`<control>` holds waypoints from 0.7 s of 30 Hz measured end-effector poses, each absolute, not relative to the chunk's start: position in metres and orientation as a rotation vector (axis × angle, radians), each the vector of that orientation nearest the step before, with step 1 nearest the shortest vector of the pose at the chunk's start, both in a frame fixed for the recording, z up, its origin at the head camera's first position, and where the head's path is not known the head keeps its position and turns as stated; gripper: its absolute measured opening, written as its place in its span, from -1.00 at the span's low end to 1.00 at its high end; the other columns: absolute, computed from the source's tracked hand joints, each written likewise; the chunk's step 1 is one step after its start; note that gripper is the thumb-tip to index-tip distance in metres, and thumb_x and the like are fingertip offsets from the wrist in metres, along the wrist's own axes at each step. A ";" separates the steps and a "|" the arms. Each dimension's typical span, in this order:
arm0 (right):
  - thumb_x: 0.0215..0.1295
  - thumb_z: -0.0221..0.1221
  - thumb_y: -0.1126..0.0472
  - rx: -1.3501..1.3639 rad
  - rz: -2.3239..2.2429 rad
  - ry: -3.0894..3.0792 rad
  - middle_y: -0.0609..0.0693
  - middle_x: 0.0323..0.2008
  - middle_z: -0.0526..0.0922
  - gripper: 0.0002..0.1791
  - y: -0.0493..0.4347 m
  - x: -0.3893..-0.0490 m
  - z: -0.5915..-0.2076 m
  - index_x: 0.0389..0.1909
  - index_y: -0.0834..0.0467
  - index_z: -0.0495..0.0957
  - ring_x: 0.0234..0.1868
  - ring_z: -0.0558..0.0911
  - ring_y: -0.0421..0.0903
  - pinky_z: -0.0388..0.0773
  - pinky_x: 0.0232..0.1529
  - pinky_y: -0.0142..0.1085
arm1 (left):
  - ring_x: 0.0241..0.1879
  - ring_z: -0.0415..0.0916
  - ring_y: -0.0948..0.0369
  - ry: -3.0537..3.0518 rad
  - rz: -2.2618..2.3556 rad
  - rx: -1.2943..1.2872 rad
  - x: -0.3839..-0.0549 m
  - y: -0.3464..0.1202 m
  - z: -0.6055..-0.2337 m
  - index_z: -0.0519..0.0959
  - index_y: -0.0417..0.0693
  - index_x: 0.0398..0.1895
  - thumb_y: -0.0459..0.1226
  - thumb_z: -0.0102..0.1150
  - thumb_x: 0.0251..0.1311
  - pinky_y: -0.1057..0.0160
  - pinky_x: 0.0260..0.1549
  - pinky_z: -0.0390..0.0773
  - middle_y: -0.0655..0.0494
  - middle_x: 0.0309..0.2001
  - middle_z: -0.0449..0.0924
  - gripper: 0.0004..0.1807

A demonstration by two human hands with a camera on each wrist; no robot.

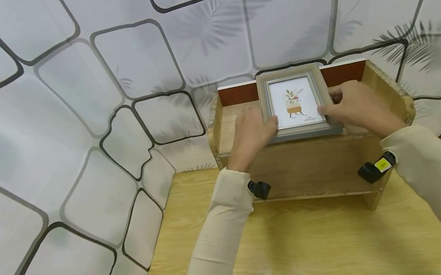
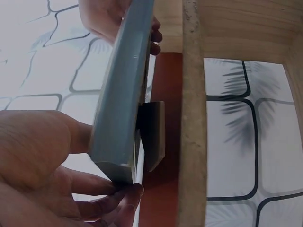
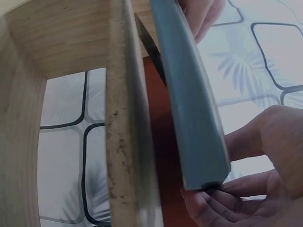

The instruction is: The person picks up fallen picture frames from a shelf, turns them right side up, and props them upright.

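A grey picture frame (image 1: 295,103) with a drawing of a potted plant is held over the top shelf of a small wooden shelf unit (image 1: 309,166). My left hand (image 1: 250,133) grips its lower left corner, thumb on the front and fingers behind, as the left wrist view shows on the frame's edge (image 2: 120,94). On the other side my right hand (image 1: 354,106) pinches the lower right corner, its fingertips under the edge in the right wrist view. A dark stand flap (image 2: 154,135) juts from the back of the picture frame.
The shelf unit has raised side panels (image 1: 389,88) and a reddish-brown back board (image 1: 238,94). It stands on a yellow wood-grain surface (image 1: 301,246) against a patterned wall (image 1: 203,37). A second wall (image 1: 35,190) rises on the left.
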State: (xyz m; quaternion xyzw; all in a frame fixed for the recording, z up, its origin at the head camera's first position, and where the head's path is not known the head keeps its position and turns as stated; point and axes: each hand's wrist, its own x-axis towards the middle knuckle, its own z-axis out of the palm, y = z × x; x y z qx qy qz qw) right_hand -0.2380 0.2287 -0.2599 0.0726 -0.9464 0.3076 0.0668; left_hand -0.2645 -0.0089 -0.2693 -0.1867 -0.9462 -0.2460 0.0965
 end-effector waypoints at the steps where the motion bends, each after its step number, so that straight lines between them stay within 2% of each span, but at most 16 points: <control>1: 0.39 0.20 -0.02 0.202 0.930 -2.863 0.44 0.03 0.62 -0.33 0.229 -0.237 -0.258 0.23 0.48 0.48 -0.05 0.62 0.25 0.54 -0.09 0.07 | -0.33 0.34 0.13 -2.799 -0.739 -0.557 -0.264 -0.008 -0.269 0.35 -0.06 -0.62 -0.10 0.12 0.42 0.22 -0.29 0.36 0.06 -0.49 0.34 -0.57; 3: 0.39 0.20 -0.03 0.168 0.938 -2.860 0.46 0.03 0.61 -0.31 0.229 -0.237 -0.256 0.23 0.51 0.46 -0.05 0.63 0.28 0.55 -0.11 0.10 | -0.25 0.37 0.11 -2.790 -0.747 -0.559 -0.263 -0.007 -0.267 0.42 -0.09 -0.54 -0.10 0.12 0.43 0.21 -0.22 0.37 0.04 -0.42 0.41 -0.62; 5: 0.38 0.22 -0.02 0.138 0.919 -2.830 0.43 -0.04 0.64 -0.36 0.229 -0.236 -0.254 0.18 0.48 0.50 -0.12 0.66 0.26 0.57 -0.19 0.05 | -0.18 0.43 0.09 -2.774 -0.739 -0.563 -0.262 -0.005 -0.265 0.50 -0.15 -0.43 -0.11 0.14 0.43 0.19 -0.17 0.42 0.00 -0.34 0.49 -0.67; 8: 0.35 0.25 -0.01 0.103 0.886 -2.785 0.40 -0.10 0.67 -0.39 0.228 -0.236 -0.253 0.13 0.46 0.53 -0.18 0.67 0.26 0.57 -0.26 0.04 | -0.07 0.49 0.06 -2.758 -0.717 -0.548 -0.261 -0.003 -0.264 0.59 -0.27 -0.18 -0.12 0.15 0.43 0.16 -0.10 0.49 -0.08 -0.17 0.57 -0.67; 14: 0.34 0.24 -0.03 0.029 0.871 -2.729 0.44 0.01 0.63 -0.36 0.225 -0.240 -0.254 0.20 0.43 0.50 -0.05 0.62 0.38 0.51 -0.12 0.22 | 0.13 0.50 0.04 -2.728 -0.778 -0.486 -0.262 0.003 -0.263 0.47 -0.32 0.27 -0.13 0.16 0.43 0.11 0.07 0.52 -0.17 0.16 0.49 -0.49; 17: 0.35 0.23 -0.02 -0.005 0.874 -2.676 0.42 0.02 0.64 -0.39 0.224 -0.242 -0.256 0.18 0.40 0.51 0.00 0.60 0.38 0.47 -0.05 0.25 | 0.20 0.47 0.03 -2.683 -0.823 -0.471 -0.262 0.007 -0.263 0.42 -0.31 0.36 -0.16 0.15 0.42 0.08 0.12 0.51 -0.18 0.21 0.47 -0.44; 21: 0.36 0.23 0.00 -0.040 0.890 -2.619 0.40 0.04 0.62 -0.38 0.222 -0.244 -0.257 0.23 0.39 0.48 0.06 0.58 0.35 0.45 0.04 0.25 | 0.20 0.48 0.04 -2.602 -0.868 -0.452 -0.260 0.010 -0.264 0.41 -0.29 0.38 -0.19 0.17 0.40 0.06 0.11 0.52 -0.17 0.17 0.52 -0.44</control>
